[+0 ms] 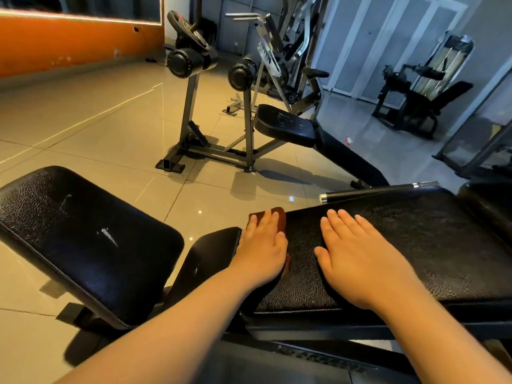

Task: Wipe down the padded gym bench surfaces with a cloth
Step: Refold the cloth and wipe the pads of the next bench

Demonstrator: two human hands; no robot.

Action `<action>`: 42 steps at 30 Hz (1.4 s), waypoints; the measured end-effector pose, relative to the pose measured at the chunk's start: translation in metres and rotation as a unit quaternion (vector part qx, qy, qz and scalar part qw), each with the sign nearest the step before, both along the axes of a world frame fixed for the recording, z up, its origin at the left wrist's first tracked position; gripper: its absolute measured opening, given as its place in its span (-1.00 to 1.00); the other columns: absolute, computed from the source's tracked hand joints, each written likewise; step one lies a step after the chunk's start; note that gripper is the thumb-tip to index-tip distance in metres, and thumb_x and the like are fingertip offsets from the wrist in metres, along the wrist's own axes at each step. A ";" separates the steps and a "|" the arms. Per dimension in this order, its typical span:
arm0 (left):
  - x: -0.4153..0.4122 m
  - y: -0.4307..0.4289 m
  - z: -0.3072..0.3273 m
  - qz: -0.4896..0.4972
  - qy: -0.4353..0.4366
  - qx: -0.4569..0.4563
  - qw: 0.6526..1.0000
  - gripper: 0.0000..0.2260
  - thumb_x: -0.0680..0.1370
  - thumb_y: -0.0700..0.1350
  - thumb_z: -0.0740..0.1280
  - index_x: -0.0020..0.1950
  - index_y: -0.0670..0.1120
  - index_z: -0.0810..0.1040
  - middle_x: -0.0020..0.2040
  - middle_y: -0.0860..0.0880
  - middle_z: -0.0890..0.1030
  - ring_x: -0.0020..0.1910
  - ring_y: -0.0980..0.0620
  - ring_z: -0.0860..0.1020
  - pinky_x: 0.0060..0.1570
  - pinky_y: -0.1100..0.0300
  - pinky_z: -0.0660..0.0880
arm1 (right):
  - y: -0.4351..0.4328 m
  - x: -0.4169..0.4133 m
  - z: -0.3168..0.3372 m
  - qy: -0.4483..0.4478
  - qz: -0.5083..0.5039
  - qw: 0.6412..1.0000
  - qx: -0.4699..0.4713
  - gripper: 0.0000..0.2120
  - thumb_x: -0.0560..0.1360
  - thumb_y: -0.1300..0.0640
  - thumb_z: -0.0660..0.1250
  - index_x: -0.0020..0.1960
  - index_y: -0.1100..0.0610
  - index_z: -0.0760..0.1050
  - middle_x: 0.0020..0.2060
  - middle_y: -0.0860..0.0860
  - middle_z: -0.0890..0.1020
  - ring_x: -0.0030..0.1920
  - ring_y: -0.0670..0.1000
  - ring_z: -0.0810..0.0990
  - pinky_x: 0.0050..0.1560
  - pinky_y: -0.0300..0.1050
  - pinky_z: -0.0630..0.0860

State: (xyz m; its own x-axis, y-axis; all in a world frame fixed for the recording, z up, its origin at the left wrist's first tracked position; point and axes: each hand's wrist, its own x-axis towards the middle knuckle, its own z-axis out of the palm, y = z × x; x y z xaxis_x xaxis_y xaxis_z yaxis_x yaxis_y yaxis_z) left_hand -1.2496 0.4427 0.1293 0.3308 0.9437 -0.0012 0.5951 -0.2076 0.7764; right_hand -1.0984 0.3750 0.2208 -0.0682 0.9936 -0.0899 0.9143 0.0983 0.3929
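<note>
A black padded bench pad fills the right of the head view. My left hand lies flat with straight fingers on a brown cloth, pressing it onto the pad's left end; most of the cloth is hidden under the hand. My right hand rests flat on the pad just to the right, fingers straight, holding nothing. A second black pad with two scuffs sits lower left. A small black pad lies between them.
A metal bar lies along the pad's far edge. Beyond it, on the tiled floor, stands another bench with roller pads. More machines stand at the back right. An orange wall runs along the back left.
</note>
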 end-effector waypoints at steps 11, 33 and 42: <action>0.001 -0.013 0.002 -0.001 -0.017 0.013 1.000 -0.52 0.70 0.02 -0.01 0.63 0.05 0.00 0.63 0.11 -0.04 0.61 0.01 -0.14 0.57 -0.05 -0.09 | 0.002 -0.018 -0.009 0.010 -0.010 1.000 -0.008 -0.37 0.66 -0.10 -0.28 0.63 0.20 -0.15 0.63 0.14 -0.10 0.62 0.08 -0.15 0.60 0.04 -0.17; -0.010 -0.020 -0.008 -0.010 -0.054 0.032 0.998 -0.55 0.71 0.00 0.01 0.61 0.07 0.07 0.63 0.10 -0.01 0.60 0.07 -0.14 0.56 0.10 -0.13 | -0.001 -0.028 -0.017 0.056 0.015 0.998 0.002 -0.39 0.67 -0.09 -0.20 0.63 0.17 -0.09 0.63 0.10 -0.04 0.62 0.04 -0.10 0.60 0.00 -0.16; -0.017 -0.050 -0.013 -0.008 -0.147 0.040 0.988 -0.59 0.67 0.05 0.15 0.53 0.24 0.24 0.58 0.22 0.12 0.57 0.20 -0.01 0.57 0.07 -0.01 | -0.017 -0.035 -0.011 0.113 0.070 0.991 0.025 -0.49 0.69 -0.02 -0.02 0.59 0.14 0.19 0.55 0.04 0.27 0.55 0.00 0.19 0.56 -0.12 0.01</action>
